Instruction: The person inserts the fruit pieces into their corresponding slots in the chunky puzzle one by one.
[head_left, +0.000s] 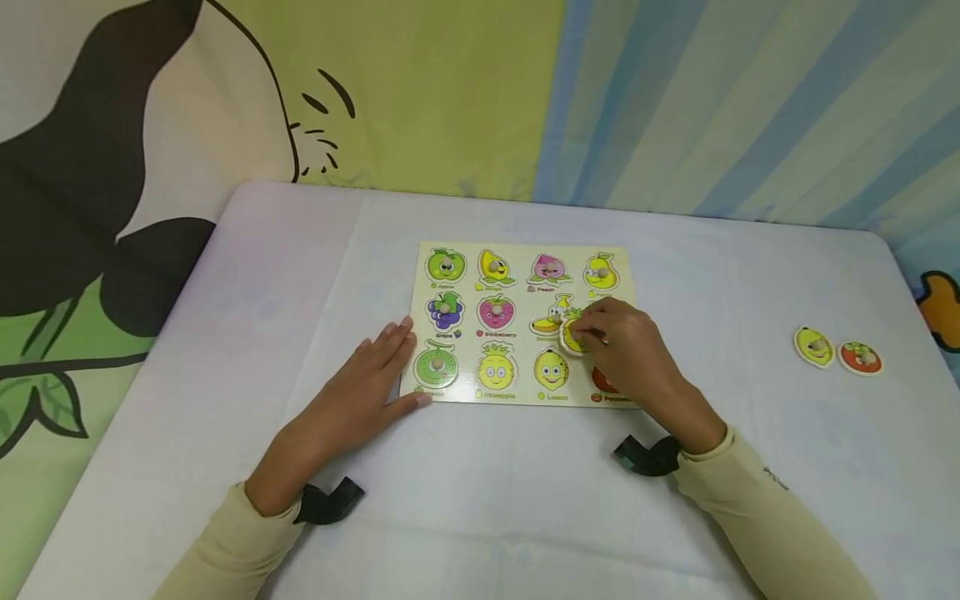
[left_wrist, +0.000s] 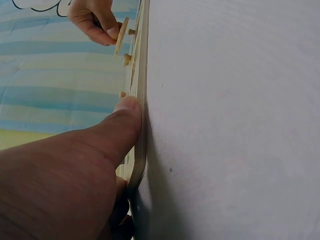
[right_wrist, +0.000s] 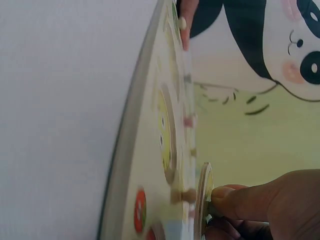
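A wooden fruit puzzle board (head_left: 465,402) lies flat on the table. My right hand (head_left: 633,346) pinches a pineapple puzzle piece (head_left: 572,335) between thumb and fingers, tilted over the board's right part, beside the banana piece (head_left: 546,323). In the right wrist view the pineapple piece (right_wrist: 201,200) stands on edge, seen side-on. My left hand (head_left: 360,375) rests at the board's left edge, fingers straight and thumb along the lower-left corner. Knobbed pieces such as the strawberry (head_left: 496,313) and melon (head_left: 436,367) sit in the board; the printed pineapple (head_left: 496,368) and lemon (head_left: 552,369) spots show no knobs.
A loose lemon piece (head_left: 813,347) and a loose red-orange fruit piece (head_left: 861,358) lie on the right side of the white-covered table (head_left: 487,500). Behind the table hangs a patterned cloth (head_left: 420,92).
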